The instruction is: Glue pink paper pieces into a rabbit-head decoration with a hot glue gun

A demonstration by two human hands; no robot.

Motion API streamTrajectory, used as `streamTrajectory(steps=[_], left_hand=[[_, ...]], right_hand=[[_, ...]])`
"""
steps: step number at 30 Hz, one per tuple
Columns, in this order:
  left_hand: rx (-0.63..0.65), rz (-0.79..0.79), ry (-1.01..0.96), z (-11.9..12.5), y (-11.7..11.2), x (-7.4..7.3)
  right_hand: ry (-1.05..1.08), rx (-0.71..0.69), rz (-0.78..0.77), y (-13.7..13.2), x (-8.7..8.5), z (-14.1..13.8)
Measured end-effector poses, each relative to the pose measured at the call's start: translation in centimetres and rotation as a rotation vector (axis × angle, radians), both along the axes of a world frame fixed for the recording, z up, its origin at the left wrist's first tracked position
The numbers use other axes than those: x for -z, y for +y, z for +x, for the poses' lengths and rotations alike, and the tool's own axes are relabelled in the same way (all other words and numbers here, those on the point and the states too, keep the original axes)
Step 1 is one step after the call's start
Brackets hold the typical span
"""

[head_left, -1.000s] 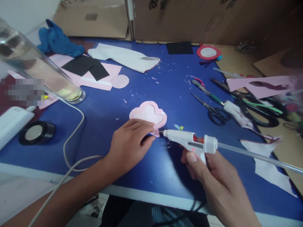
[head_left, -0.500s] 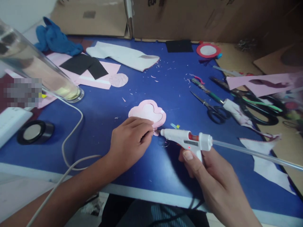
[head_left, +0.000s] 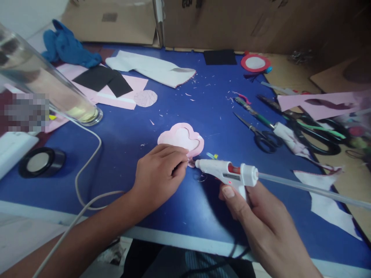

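A pink cloud-shaped foam cutout (head_left: 181, 138) lies on the blue table top (head_left: 130, 127). My left hand (head_left: 158, 173) rests on the table with its fingers closed, pinching the cutout's near edge. My right hand (head_left: 257, 216) grips the handle of a white hot glue gun (head_left: 227, 174). The gun's nozzle points left and touches the cutout's edge right by my left fingertips. A clear glue stick (head_left: 313, 190) juts out of the gun's back toward the right.
Black scissors (head_left: 261, 135) and more tools lie at the right among pink scraps (head_left: 315, 104). A glass tube (head_left: 43, 88), a black tape roll (head_left: 42, 162) and a white cable (head_left: 87, 170) sit at the left. Cardboard (head_left: 203, 23) walls the back.
The glue gun has slid a little to the left, closer to the cutout's edge. My left hand has barely moved.
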State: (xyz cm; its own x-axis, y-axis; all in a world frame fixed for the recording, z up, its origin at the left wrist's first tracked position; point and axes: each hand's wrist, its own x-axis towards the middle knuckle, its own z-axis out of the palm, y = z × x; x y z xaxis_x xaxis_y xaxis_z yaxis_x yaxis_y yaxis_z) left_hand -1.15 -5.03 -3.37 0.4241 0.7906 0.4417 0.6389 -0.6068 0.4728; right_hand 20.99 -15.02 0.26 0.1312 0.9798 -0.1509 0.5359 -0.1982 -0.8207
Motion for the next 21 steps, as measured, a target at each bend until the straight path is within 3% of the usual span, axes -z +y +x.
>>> streamTrajectory(steps=[21], left_hand=[[-0.002,-0.013,-0.006,0.05,-0.07,0.10]], right_hand=[[-0.080,-0.048,0.081,-0.16,-0.17,-0.39]])
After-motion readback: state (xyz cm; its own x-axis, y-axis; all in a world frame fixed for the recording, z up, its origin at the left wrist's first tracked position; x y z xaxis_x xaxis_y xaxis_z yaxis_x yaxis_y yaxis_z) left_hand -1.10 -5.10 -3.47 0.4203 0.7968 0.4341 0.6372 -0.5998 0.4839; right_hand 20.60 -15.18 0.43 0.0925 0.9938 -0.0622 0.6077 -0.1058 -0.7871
